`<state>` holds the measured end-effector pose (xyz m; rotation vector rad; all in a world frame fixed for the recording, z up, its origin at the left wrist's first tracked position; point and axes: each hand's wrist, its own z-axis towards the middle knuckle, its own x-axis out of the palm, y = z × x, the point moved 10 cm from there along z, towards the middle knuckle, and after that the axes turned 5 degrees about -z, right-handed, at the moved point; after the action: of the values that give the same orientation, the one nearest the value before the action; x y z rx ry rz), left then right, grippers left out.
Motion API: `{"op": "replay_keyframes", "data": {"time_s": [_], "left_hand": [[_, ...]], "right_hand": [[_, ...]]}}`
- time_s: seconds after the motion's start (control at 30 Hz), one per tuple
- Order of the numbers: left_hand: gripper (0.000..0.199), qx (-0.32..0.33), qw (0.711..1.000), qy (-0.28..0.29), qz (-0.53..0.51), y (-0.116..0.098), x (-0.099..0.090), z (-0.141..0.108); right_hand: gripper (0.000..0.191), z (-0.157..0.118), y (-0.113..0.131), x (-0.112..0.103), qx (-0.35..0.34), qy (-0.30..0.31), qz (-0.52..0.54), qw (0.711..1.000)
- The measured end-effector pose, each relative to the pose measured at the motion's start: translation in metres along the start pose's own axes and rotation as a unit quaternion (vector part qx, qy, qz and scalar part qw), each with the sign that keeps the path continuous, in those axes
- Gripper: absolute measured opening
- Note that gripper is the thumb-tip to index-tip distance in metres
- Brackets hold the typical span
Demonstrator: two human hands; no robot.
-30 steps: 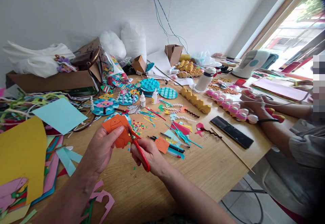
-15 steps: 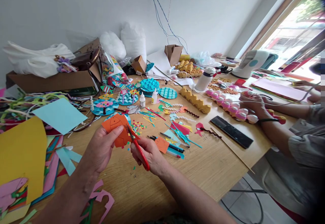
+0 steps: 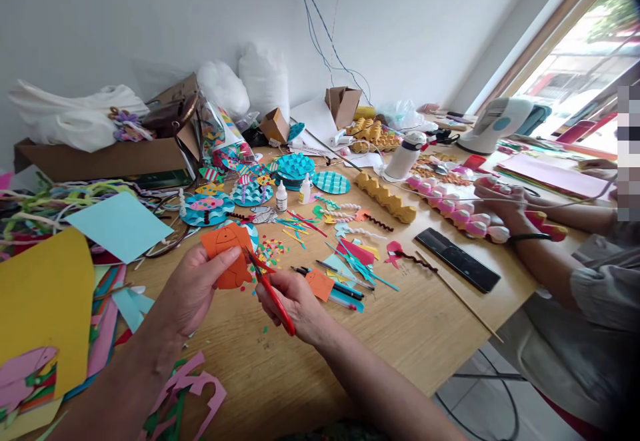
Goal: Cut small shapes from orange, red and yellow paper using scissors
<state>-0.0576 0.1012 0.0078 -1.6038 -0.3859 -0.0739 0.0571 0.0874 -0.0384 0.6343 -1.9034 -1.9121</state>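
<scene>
Between thumb and fingers, my left hand (image 3: 203, 284) pinches a piece of orange paper (image 3: 227, 238) with a fish outline drawn on it. Red-handled scissors (image 3: 273, 294) sit in my right hand (image 3: 295, 304), fingers wrapped around the handles. Their blades meet the right edge of the paper, close to my left thumb. A smaller orange paper piece (image 3: 320, 284) lies on the table past my right hand, beside several pens (image 3: 345, 290). Confetti-like paper bits (image 3: 270, 254) are scattered behind the scissors.
Two glue bottles (image 3: 281, 196) stand beyond, near blue scalloped discs (image 3: 295, 168). A black phone (image 3: 457, 259) and a thin wooden stick (image 3: 470, 308) lie to the right. A co-worker's hands (image 3: 500, 201) touch a pink-painted egg-carton strip (image 3: 450, 208). Coloured sheets (image 3: 45, 288) cover the left side.
The scissor blades and the orange paper have shifted slightly against each other, and the paper's right edge sits a little differently. Both hands keep their grips; the view has moved slightly.
</scene>
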Motion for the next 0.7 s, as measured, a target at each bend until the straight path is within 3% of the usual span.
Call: {"op": "replay_keyframes", "data": {"time_s": [0.23, 0.7], "left_hand": [[0.023, -0.015, 1.0, 0.012, 0.006, 0.0028, -0.0011, 0.0004], [0.021, -0.035, 0.998, 0.037, 0.039, 0.0045, -0.0011, 0.0007]], "right_hand": [[0.035, 0.0002, -0.0032, -0.0028, 0.006, -0.01, -0.032, 0.999], [0.03, -0.0004, 0.0005, 0.0027, 0.001, 0.022, 0.01, 1.0]]}}
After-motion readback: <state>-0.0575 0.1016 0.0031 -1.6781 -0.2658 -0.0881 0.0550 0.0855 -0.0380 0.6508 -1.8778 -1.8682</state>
